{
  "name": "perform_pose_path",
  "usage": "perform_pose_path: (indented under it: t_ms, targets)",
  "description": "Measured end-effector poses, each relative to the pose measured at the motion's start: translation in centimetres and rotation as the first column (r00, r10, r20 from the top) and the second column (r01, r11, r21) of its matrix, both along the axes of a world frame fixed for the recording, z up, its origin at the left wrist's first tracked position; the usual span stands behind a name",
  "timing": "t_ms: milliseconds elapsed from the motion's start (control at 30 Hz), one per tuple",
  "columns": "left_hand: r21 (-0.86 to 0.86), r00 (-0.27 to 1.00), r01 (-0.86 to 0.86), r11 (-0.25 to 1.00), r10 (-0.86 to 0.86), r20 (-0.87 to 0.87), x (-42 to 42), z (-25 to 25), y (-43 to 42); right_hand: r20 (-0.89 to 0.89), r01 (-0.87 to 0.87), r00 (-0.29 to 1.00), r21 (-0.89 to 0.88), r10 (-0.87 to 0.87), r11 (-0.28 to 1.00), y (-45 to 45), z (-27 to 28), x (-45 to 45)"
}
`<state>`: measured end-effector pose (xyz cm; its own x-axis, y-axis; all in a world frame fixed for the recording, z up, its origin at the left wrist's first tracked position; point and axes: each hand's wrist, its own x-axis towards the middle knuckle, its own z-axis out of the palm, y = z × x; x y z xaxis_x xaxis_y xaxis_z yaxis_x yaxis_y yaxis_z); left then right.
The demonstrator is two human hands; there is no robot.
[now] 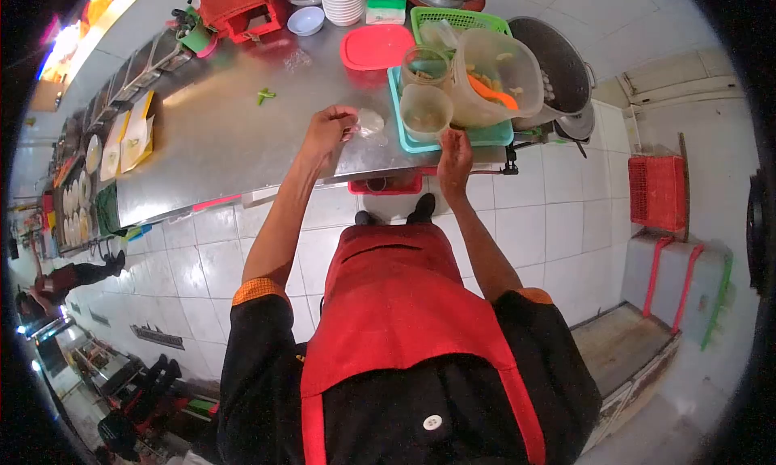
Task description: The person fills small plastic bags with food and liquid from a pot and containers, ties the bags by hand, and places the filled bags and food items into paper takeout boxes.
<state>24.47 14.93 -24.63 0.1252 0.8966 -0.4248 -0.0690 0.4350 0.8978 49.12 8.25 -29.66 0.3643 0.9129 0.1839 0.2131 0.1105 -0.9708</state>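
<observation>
My left hand [331, 130] is closed, its fingertips pinching a small clear plastic bag [371, 124] just above the steel counter. On the other side, my right hand [456, 155] is closed at the near right edge of a translucent plastic mug [426, 113], where its handle would be; the fingers cover that part. The mug is at the front of a turquoise tray [419, 147]. Behind it stands a second clear container [425, 63] with some food in it. A large translucent tub [477, 103] to the right holds pale pieces and an orange scoop [493, 92].
Beyond the tray are a red lid [377, 46], a green basket [461, 17] and stacked white bowls [343, 4]. A large pot [554, 65] stands at the right. Green chillies [265, 96] lie on the counter [210, 126]. Another person [65, 281] is at far left.
</observation>
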Motion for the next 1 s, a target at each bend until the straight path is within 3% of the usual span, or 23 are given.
perform_pose_path:
  t_ms: [33,67,100,167,200,333,400,433,500,533,633,700,733,800,867,900,1000]
  targets:
    - [-0.033,1.000,-0.004,0.999,0.005,0.011,-0.2,0.0,-0.3,0.087,0.021,0.996,0.035,-0.024,0.999,-0.1,-0.5,-0.1]
    - [-0.036,1.000,-0.006,0.999,0.006,0.007,-0.2,-0.4,-0.5,0.303,0.140,0.929,0.246,-0.213,0.959,-0.5,1.3,-0.4]
    - [-0.039,0.999,-0.010,0.999,0.012,0.050,-0.2,-0.8,-0.5,0.300,0.136,0.931,0.246,-0.208,0.960,-1.4,2.4,-0.7]
    - [-0.035,0.996,-0.035,0.999,0.038,0.082,-0.1,-0.7,-0.6,0.256,0.045,0.963,0.138,-0.079,0.989,-3.3,4.4,-1.6]
    - [-0.022,0.995,-0.042,0.999,0.044,0.090,0.2,-0.6,-0.7,0.325,-0.154,0.940,0.120,0.108,0.981,-3.1,5.2,-2.8]
    - [0.024,0.996,-0.011,1.000,0.009,0.085,-0.4,-0.3,-0.9,0.482,-0.236,0.869,0.208,0.110,0.949,2.4,6.9,-9.0]
    - [-0.008,0.995,-0.012,1.000,0.012,0.100,-1.1,0.3,-0.7,0.615,-0.347,0.675,-0.223,0.407,0.911,5.4,5.6,-9.7]
    - [-0.006,0.995,-0.026,1.000,0.026,0.097,-1.4,1.0,-0.9,0.614,-0.360,0.672,-0.219,0.415,0.907,6.7,5.2,-9.9]
    - [-0.090,0.998,-0.068,0.994,0.067,-0.011,-2.0,2.2,-1.1,0.400,-0.525,0.624,-0.422,0.672,0.739,8.9,4.6,-9.6]
    - [-0.088,0.996,-0.085,0.993,0.084,-0.011,-2.4,1.9,-0.9,0.352,-0.586,0.660,-0.311,0.664,0.748,9.4,3.9,-9.4]
    - [0.028,0.997,-0.081,0.996,0.081,-0.001,-3.3,0.8,-0.9,0.268,-0.625,0.629,-0.383,0.730,0.680,10.5,5.7,-9.4]
    - [0.469,0.883,0.083,0.879,0.153,-0.444,-3.6,1.1,-1.1,0.276,-0.639,0.615,-0.374,0.738,0.672,10.5,7.6,-10.0]
    - [0.477,0.881,0.077,0.876,0.164,-0.444,-3.8,1.7,-0.9,0.315,-0.651,0.585,-0.368,0.747,0.664,10.5,8.8,-10.4]
    - [0.666,0.535,0.346,0.661,0.444,-0.719,-4.1,2.7,-0.6,0.355,-0.667,0.548,-0.360,0.757,0.652,10.3,9.9,-11.0]
    - [0.623,0.470,0.347,0.701,0.445,-0.763,-4.1,4.4,-0.5,0.742,-0.671,0.422,-0.130,0.520,0.730,10.1,10.4,-11.7]
    - [0.575,0.407,0.348,0.741,0.432,-0.804,-4.1,5.0,-0.6,0.744,-0.676,0.417,-0.129,0.522,0.725,10.1,10.6,-11.9]
    - [0.521,0.404,0.363,0.772,0.374,-0.835,-4.8,5.7,-0.4,0.719,-0.659,0.465,-0.109,0.517,0.744,10.9,10.3,-12.1]
